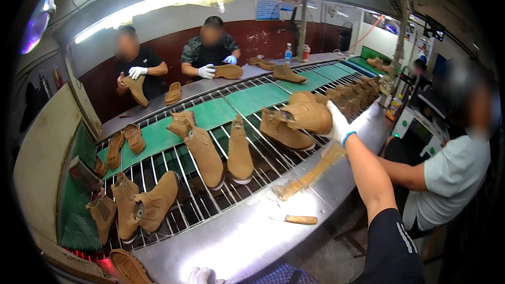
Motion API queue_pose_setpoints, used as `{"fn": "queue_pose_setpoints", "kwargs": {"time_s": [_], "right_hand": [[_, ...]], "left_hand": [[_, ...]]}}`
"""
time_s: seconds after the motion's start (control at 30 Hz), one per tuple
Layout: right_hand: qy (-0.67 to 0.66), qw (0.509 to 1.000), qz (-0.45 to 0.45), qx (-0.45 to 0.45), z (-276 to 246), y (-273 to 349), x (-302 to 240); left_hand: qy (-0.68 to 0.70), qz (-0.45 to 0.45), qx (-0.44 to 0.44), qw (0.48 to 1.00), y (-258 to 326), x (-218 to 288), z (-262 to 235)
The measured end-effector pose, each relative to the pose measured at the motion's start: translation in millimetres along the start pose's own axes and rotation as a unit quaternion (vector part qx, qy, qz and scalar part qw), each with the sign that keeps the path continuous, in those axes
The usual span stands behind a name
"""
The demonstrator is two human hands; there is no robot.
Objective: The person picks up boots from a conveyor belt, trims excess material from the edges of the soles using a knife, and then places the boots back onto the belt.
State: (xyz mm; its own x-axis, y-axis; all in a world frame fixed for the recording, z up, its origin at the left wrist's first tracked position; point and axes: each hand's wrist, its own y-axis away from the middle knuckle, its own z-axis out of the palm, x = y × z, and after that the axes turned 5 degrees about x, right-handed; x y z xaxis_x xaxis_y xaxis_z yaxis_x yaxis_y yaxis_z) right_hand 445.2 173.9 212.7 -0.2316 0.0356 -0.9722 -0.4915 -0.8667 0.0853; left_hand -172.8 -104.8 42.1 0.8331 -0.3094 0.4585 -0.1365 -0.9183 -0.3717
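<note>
My right fingers (338,124) grip a tan boot (307,115) by its toe, over the wire rack (258,153).
I wear a white glove and a blue band (349,138) on that wrist; my left fingers (200,275), gloved too, show partly at the lower edge, their pose unclear. More boots (204,159) stand or lean on the rack. Before me on the metal table (231,247) lie a wooden-handled tool (301,220) and a brown strip (310,176). Beyond the green belt (210,114), two co-workers handle footwear; on my right, a person in a pale shirt (447,171) sits.
</note>
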Motion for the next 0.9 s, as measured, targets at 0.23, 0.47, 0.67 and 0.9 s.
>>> {"fn": "queue_pose_setpoints", "kwargs": {"time_s": [0.23, 0.47, 0.67, 0.9], "right_hand": [[0.555, 0.762, -0.334, 0.023, 100, -40, 92], [0.453, 0.866, -0.149, 0.151, 130, -119, 147], [0.337, 0.911, -0.202, 0.123, 138, -120, 173], [-0.269, 0.938, -0.032, -0.214, 30, -26, 114]], "left_hand": [[-0.047, -0.006, -0.002, 0.999, -18, 7, 0], [-0.041, 0.02, 0.013, 0.999, -33, 10, 0], [-0.044, -0.021, 0.032, 0.998, -28, 21, -14], [-0.013, 0.028, 0.083, 0.996, -12, -4, 12]]}}
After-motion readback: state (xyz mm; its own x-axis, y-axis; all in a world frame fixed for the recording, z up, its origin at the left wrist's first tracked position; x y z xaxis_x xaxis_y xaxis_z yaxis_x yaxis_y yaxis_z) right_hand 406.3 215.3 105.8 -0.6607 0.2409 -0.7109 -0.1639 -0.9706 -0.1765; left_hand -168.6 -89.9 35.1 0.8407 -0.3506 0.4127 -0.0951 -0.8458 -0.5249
